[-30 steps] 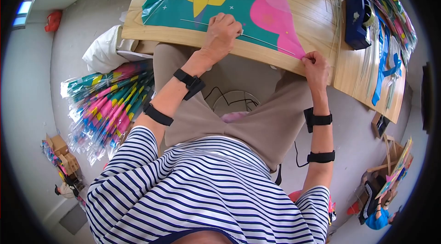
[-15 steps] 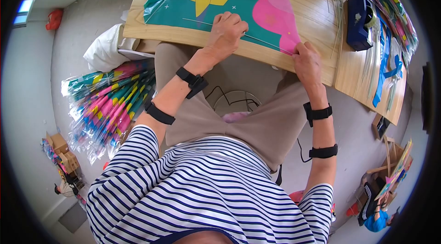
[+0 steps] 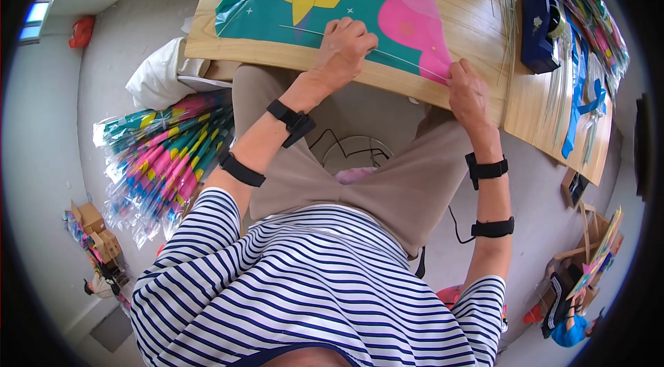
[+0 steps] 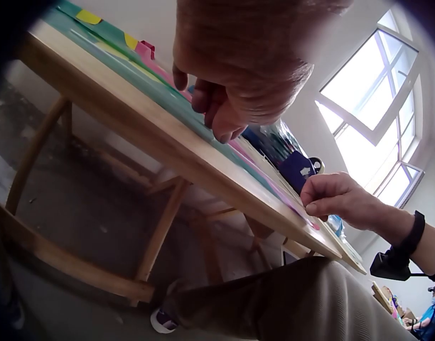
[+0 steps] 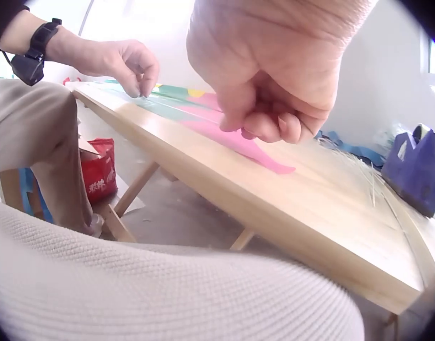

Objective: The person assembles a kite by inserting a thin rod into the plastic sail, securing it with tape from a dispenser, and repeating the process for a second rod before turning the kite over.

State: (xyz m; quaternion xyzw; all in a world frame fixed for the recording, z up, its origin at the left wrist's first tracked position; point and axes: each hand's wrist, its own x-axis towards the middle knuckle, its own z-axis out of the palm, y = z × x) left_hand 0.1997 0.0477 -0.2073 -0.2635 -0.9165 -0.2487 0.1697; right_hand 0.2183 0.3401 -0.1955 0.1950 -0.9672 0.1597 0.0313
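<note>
1. At the far left, beside the person's left leg, a bundle of packaged kites (image 3: 162, 156) lies on the floor, well apart from both hands.
2. The kite sheet (image 3: 339, 4), teal with yellow and pink patches, lies flat on the wooden worktop (image 3: 477, 18), directly ahead of the person. Its lower border runs close to the near edge.
3. A thin spar (image 3: 409, 63) lies on the sheet. Its long axis runs left to right, roughly along the near edge and slanting towards it at the right end.
4. The left hand (image 3: 344, 48) sits over the spar's middle stretch, wrist bent and knuckles up. The right wrist view shows its thumb and forefinger (image 5: 143, 87) drawn together and pinching down at the spar on the teal part.
5. The right hand (image 3: 469, 89) is at the spar's right end, on the sheet's pink corner (image 5: 264, 160) just at the worktop's edge. Its fingers are curled under and it pinches that corner. Whether the spar's tip is also in the pinch cannot be told.
6. So each hand has its own part of the spar, with a bare length of it between them and neither hand reaching across.
7. Further right, a blue tape dispenser (image 3: 541, 20) stands on the worktop, apart from the right hand.
</note>
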